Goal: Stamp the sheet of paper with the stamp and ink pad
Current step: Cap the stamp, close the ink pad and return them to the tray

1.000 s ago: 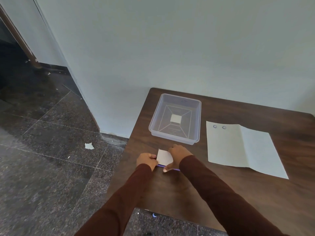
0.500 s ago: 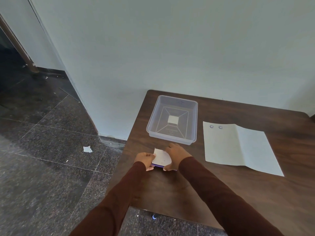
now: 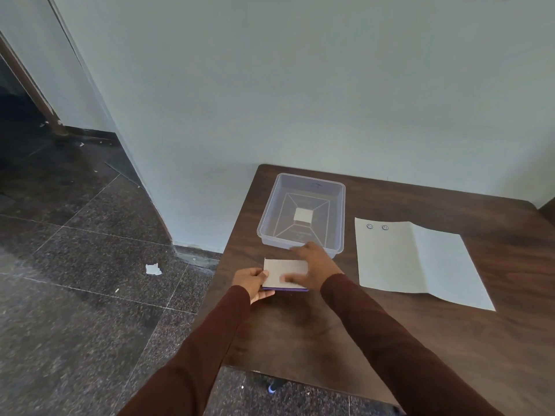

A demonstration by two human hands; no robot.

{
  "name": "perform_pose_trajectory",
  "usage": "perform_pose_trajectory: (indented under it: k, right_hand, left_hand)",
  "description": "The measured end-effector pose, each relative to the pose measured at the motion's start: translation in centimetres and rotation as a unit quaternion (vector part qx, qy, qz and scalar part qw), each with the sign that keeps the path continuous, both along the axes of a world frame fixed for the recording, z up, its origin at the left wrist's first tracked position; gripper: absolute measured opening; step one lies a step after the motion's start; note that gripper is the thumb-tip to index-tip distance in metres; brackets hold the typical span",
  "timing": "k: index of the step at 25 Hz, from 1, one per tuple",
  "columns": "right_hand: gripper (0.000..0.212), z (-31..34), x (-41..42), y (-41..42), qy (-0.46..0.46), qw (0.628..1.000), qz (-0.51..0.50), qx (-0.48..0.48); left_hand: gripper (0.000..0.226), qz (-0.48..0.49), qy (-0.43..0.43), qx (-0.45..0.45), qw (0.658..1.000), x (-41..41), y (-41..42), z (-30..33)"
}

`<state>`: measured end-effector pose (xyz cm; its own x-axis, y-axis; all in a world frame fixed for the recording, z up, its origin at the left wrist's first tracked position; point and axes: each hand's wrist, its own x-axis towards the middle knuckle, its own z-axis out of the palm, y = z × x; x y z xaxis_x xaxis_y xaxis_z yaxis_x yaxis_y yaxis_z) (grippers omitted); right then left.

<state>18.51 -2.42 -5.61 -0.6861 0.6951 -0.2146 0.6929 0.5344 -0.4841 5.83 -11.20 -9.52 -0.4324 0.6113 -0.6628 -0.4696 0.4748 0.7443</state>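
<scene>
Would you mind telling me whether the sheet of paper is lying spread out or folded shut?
Spread out. The sheet of paper lies opened flat on the table, one crease showing down its middle.

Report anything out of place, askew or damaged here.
The sheet of paper lies creased, its right part lifting off the table. A torn paper scrap litters the floor. Nothing else stands out.

Soft even daylight, faint shadows; right hand point(image 3: 312, 267) motion-blurred — wide-angle edge bending
</scene>
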Motion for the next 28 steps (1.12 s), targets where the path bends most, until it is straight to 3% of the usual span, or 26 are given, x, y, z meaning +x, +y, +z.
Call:
perform_pose_trajectory:
  k: [3, 7, 9, 12, 20, 25, 28]
  right_hand:
    - [0.041, 0.4, 0.6, 1.3, 0.147, 0.962, -0.206, -0.097]
    - [0.017, 0.6, 0.8, 2.1, 0.227, 0.877, -0.272, -0.325]
    - [0.007, 1.1, 0.7, 2.6, 0.253, 0.857, -0.286, -0.345]
    - [0.025, 2.5, 0.9, 3.7, 0.283, 0.837, -0.302, -0.357]
    - [0.026, 3.8, -0.5, 8.3, 0.289, 0.820, -0.345, -0.352]
    - [0.022, 2.2, -1.1, 10.6, 0.299, 0.785, -0.377, -0.389]
    - [0.011, 2.0, -1.3, 11.0, 0.295, 0.790, -0.391, -0.368]
  left_hand:
    - [0.035, 0.014, -0.009, 0.022, 1.000, -0.4, 0.2, 0.9]
    - [0.035, 0.015, -0.004, 0.040, 0.999, -0.3, 0.8, 2.9]
    - [0.036, 0.014, 0.005, 0.046, 0.999, -0.4, 1.4, 3.9]
    - [0.037, -0.006, 0.024, 0.054, 0.998, -0.4, 2.7, 5.6]
    - [0.038, -0.089, 0.164, 0.020, 0.982, -2.4, 9.3, 7.4]
    - [0.039, -0.107, 0.057, 0.029, 0.992, -3.5, 11.9, 6.5]
    - [0.040, -0.108, 0.031, 0.036, 0.993, -3.8, 12.9, 5.9]
